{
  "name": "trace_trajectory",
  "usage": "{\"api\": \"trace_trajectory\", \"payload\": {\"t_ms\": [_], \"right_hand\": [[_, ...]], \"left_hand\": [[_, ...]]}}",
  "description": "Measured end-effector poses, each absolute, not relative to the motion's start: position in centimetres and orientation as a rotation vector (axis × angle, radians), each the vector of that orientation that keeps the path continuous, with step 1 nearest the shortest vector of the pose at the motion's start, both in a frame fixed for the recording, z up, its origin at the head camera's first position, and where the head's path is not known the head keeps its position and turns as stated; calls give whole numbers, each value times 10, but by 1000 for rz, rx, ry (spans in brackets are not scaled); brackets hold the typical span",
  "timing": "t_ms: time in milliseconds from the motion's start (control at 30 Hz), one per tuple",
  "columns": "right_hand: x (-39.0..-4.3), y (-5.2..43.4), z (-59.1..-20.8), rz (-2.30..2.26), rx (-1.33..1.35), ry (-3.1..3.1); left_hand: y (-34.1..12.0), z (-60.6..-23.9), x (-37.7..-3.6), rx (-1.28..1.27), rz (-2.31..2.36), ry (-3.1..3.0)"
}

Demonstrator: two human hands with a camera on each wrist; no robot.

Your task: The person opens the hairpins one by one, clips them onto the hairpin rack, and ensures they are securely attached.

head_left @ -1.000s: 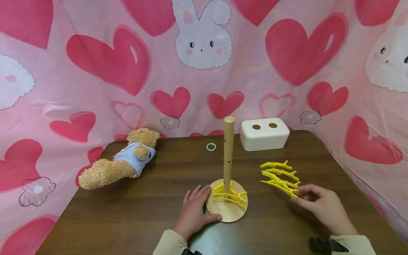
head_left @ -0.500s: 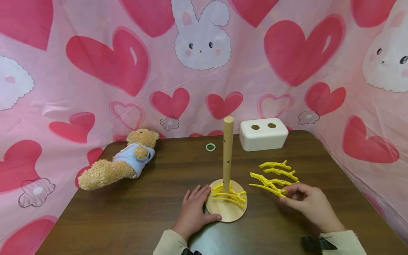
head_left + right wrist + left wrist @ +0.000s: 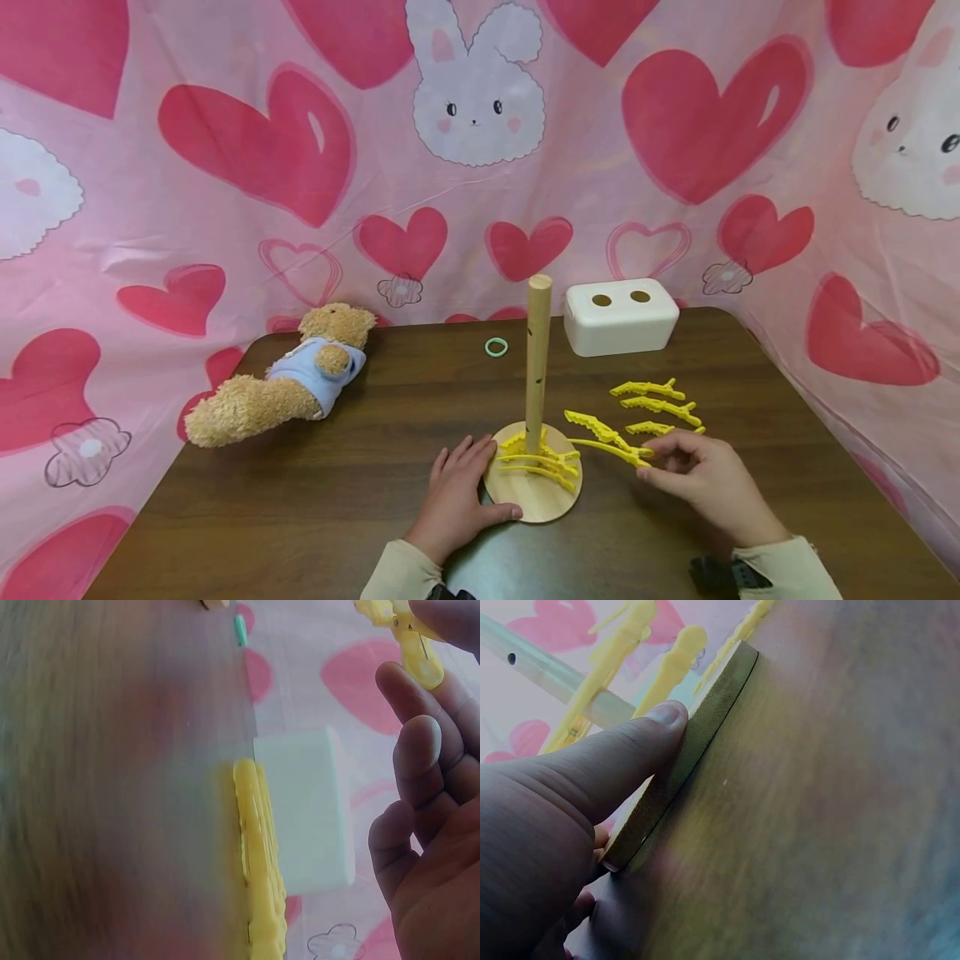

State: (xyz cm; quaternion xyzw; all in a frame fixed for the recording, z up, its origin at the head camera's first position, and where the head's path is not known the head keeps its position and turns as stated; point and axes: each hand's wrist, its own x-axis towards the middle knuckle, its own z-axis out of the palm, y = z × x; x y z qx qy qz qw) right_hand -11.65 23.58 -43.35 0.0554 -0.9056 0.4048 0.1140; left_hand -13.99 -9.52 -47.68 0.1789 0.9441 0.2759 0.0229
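We look down at a dark wooden table (image 3: 315,500) hung round with pink cloth printed with hearts and rabbits; two bare hands work near its front edge.

Our right hand (image 3: 708,483) pinches one yellow hair clip (image 3: 607,440) by its back end between thumb and fingertips; the clip juts out leftward from the fingers, its jaws spread open and pointing toward the wooden stand, its tip close to the stand's base but apart from it; the right wrist view shows the clip's end (image 3: 405,634) caught at the fingertips while the other fingers curl loosely below.

Our left hand (image 3: 457,492) rests flat on the table against the stand's round wooden base (image 3: 534,493); the fingers lie relaxed along the left rim and the thumb (image 3: 641,742) presses the edge of the disc, grasping nothing.

A wooden post (image 3: 537,358) rises upright from the middle of the base; several yellow clips (image 3: 540,462) are already clamped at its foot, lying across the disc.

Three more loose clips (image 3: 658,407) lie on the table just behind the right hand; a white box with two round holes (image 3: 621,315) stands farther back; a small green hair tie (image 3: 497,347) lies left of the post's upper part; a teddy bear in a blue shirt (image 3: 281,379) lies on its side at the far left.
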Motion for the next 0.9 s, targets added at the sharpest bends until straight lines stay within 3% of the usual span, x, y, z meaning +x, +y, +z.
{"api": "trace_trajectory", "payload": {"t_ms": [900], "right_hand": [[-126,198,-424,1300,294,-2668]], "left_hand": [[-95,-476,-140,545,840,2917]]}}
